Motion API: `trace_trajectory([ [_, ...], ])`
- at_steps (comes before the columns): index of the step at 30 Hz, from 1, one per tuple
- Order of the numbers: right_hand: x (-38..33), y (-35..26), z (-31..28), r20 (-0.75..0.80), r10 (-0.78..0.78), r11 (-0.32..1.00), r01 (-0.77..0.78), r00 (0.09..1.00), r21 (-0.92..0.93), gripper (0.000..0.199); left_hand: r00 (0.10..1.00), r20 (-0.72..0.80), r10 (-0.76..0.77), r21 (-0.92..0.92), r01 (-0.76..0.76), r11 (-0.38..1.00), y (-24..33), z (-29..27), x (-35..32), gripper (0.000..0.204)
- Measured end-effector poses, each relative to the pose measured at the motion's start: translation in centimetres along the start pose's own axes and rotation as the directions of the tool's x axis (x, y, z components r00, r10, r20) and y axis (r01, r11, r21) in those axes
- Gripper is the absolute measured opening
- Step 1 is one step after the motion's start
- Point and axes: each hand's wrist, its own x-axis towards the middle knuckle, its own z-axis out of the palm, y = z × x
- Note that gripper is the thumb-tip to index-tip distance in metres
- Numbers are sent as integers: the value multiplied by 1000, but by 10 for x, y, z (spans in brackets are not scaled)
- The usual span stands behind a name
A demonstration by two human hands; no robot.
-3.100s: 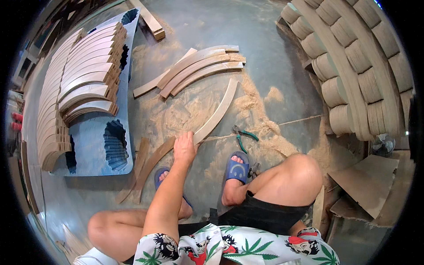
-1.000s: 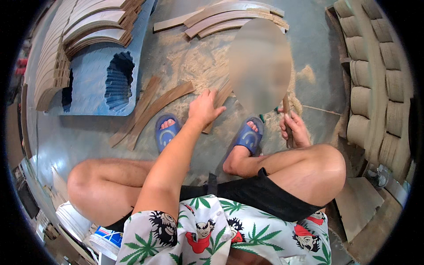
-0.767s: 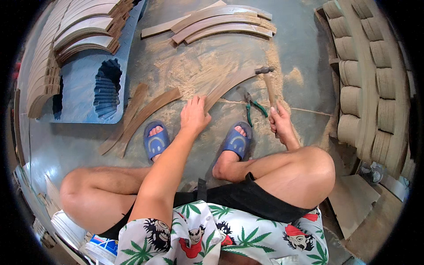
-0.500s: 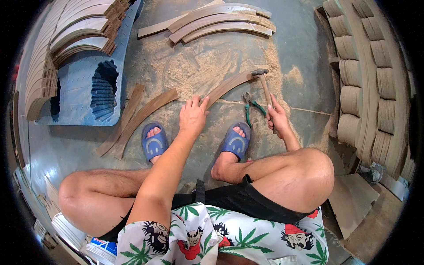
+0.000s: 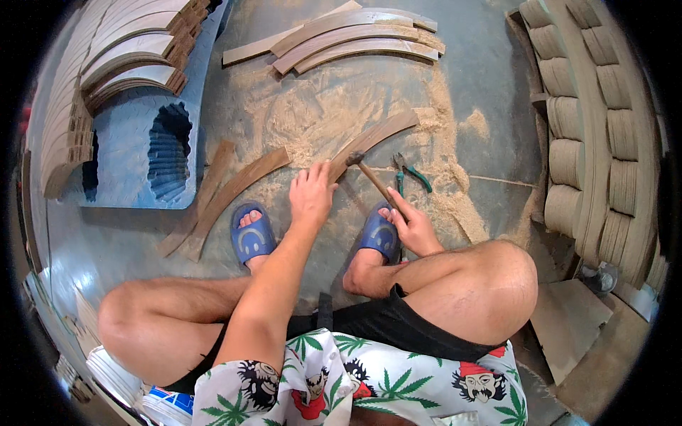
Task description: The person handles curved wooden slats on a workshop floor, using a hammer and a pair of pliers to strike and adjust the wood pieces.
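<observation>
On the floor in front of me lies a curved wooden strip (image 5: pixel 380 133). My left hand (image 5: pixel 310 195) is closed over its near end, fingers pressed together and partly hiding it. My right hand (image 5: pixel 414 228) is wrapped round the wooden handle of a hammer (image 5: pixel 374 179). The hammer's dark head is at the strip, just right of my left fingertips; whether it touches the wood I cannot tell. Green-handled pliers (image 5: pixel 415 176) lie on the floor right of the strip, near my right foot, one handle partly hidden.
Two more wooden strips (image 5: pixel 241 186) lie to the left, and several curved strips (image 5: pixel 355 41) at the far side. Sawdust (image 5: pixel 298 113) covers the floor. Stacked curved pieces stand on a blue plastic pallet (image 5: pixel 128 170) at left; more stacked wood (image 5: pixel 566 117) rises at right.
My right hand has brought the hammer left and nearer, its head going from the strip's far end to beside my left hand. My left hand stays at the near end.
</observation>
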Motion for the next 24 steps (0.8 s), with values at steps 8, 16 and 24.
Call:
trace_trajectory([
  [8, 8, -23, 3, 76, -371, 601, 303, 925, -740, 67, 986, -48, -163, -108, 157, 982, -5, 0, -21, 55],
  [16, 47, 42, -92, -491, -227, 726, -190, 841, -661, 64, 993, -27, -118, -62, 116, 991, -1, -2, -15, 50],
  [24, 53, 14, -83, -97, 495, 728, -351, 863, 589, 51, 995, -49, -89, -52, 87, 995, -8, -2, -17, 51],
])
